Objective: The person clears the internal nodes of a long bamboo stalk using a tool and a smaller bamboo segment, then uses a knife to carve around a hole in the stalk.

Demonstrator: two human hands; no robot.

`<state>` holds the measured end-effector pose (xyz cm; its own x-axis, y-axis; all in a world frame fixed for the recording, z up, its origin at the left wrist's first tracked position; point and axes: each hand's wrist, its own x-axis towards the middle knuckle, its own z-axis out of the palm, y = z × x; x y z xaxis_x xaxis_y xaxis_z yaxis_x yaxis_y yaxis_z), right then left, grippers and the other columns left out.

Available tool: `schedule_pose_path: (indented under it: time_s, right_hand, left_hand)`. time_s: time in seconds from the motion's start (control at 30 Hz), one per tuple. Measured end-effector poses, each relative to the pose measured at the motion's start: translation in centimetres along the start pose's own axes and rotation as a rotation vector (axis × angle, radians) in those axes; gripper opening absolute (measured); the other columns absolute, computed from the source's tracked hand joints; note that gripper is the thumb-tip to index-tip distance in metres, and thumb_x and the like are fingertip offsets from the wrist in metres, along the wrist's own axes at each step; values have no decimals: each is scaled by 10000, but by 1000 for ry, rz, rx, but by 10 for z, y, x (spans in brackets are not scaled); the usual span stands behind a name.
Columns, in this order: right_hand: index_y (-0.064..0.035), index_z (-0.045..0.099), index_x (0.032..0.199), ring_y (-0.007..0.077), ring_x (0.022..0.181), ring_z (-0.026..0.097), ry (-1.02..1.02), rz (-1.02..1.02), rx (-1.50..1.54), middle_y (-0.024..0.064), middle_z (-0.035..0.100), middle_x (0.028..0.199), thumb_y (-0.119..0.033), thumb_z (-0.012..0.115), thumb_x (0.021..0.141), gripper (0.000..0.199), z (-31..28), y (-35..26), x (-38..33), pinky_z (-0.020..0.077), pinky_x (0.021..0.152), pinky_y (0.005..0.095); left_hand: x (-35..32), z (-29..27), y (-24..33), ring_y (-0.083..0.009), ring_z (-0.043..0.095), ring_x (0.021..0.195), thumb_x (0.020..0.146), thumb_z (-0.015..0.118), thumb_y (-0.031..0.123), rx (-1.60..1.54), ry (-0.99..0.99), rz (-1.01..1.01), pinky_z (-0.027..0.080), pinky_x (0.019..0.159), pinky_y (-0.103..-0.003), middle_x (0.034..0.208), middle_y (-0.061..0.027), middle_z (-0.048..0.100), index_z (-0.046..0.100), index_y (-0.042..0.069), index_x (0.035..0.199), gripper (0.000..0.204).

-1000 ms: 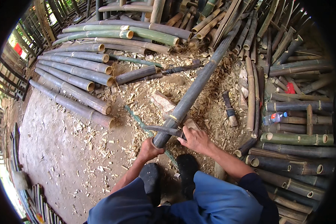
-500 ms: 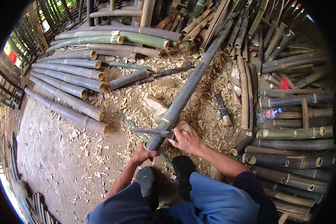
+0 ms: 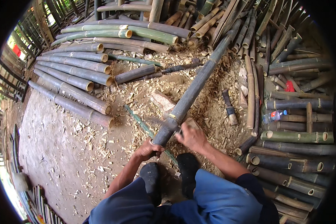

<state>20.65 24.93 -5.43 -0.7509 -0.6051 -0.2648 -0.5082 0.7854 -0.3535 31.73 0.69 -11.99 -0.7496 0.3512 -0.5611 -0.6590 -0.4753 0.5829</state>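
Note:
A long dark bamboo pole (image 3: 194,84) slants from between my feet up to the far pile. My left hand (image 3: 147,149) is closed around its near end. In my right hand (image 3: 192,138) is the handle of a knife (image 3: 162,123), its dark blade crossing the pole just below a pale node ring. Motion blurs the blade; whether it bites into the bamboo I cannot tell. Under the pole lies a rough wooden block (image 3: 162,100), partly hidden. A thin green bamboo strip (image 3: 140,122) runs beneath the pole's near end.
Bamboo poles (image 3: 74,89) lie side by side at left. Stacked cut bamboo (image 3: 298,137) fills the right, with a plastic bottle (image 3: 274,116) on it. A second knife with a wrapped handle (image 3: 230,111) rests among wood chips (image 3: 205,108). My dark-socked feet (image 3: 187,170) flank the near end.
The knife blade has shifted slightly up the pole toward the node ring and turned a little. My left hand keeps its hold. The whole view has slid a little, so things sit farther right.

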Motion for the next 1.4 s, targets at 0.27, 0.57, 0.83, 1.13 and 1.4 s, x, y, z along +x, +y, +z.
schedule_pose_path:
  time_s: [0.27,0.57,0.83,1.13,1.4]
  right_hand:
    - [50,510,1129,191,471,580,147,98,72,64,573,606,-438,488,1084,490,10,7,6,499,397,345]
    - [25,537,1124,96,431,469,338,43,49,23,534,615,-437,466,1089,469,20,46,3,386,329,275]
    - [10,535,1071,134,433,478,241,82,248,-5,512,605,-432,485,1079,445,13,25,2,436,365,351]
    - [12,525,1038,197,458,578,196,11,122,68,596,609,-422,511,1078,436,-5,22,6,477,379,370]
    - [26,521,1048,224,477,611,-124,54,138,94,633,645,-411,539,1064,438,-25,1,-2,486,395,382]
  left_hand:
    - [7,-17,-20,-181,628,622,785,825,123,-137,-52,-74,534,522,-352,791,-81,672,650,4,976,285]
    - [-16,30,26,-252,702,984,768,844,233,631,356,64,590,721,-397,1080,-184,695,478,-76,1401,794]
    - [-6,54,8,-442,724,893,671,833,250,1164,637,199,573,826,-501,925,-308,707,585,-77,1050,559]
    - [-6,28,7,-322,720,784,627,852,281,974,483,220,570,762,-430,851,-209,719,673,-67,994,537]
    - [-2,20,14,-167,670,669,679,874,171,678,283,98,549,535,-307,845,-82,699,671,-51,1039,469]
